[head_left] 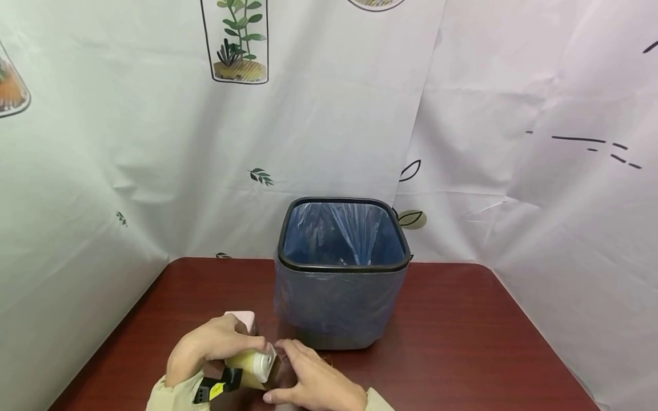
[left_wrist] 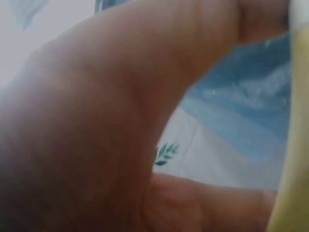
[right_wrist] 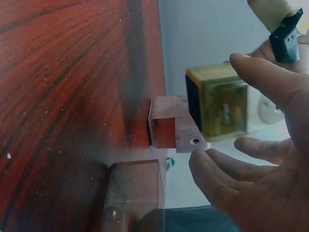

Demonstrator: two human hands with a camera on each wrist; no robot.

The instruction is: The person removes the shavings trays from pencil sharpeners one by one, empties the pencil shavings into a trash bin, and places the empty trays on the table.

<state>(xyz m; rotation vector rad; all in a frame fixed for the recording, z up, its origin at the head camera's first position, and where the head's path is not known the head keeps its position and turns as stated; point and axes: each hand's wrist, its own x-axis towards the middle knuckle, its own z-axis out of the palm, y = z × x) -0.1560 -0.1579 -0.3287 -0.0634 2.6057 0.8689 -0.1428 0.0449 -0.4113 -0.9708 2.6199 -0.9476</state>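
Note:
My left hand (head_left: 218, 345) grips a small yellow and white box-shaped thing (head_left: 247, 365), tilted above the table. In the right wrist view the same yellow thing (right_wrist: 224, 108) has a see-through window and one dark face. The right hand (head_left: 313, 379) is beside it with thumb and fingers spread; I see no firm hold on it. Behind the left hand, a similar pink box-shaped thing (head_left: 244, 319) stands on the table; its cut-out and round hole show in the right wrist view. In the left wrist view the hand (left_wrist: 96, 106) fills most of the frame, hiding much of the grip.
A grey-blue bin (head_left: 339, 308) with a dark rim and a clear liner stands behind the hands on the dark red table (head_left: 462, 342). A see-through boxy shape (right_wrist: 133, 193) shows low in the right wrist view. Patterned white cloth (head_left: 329, 114) hangs behind the table.

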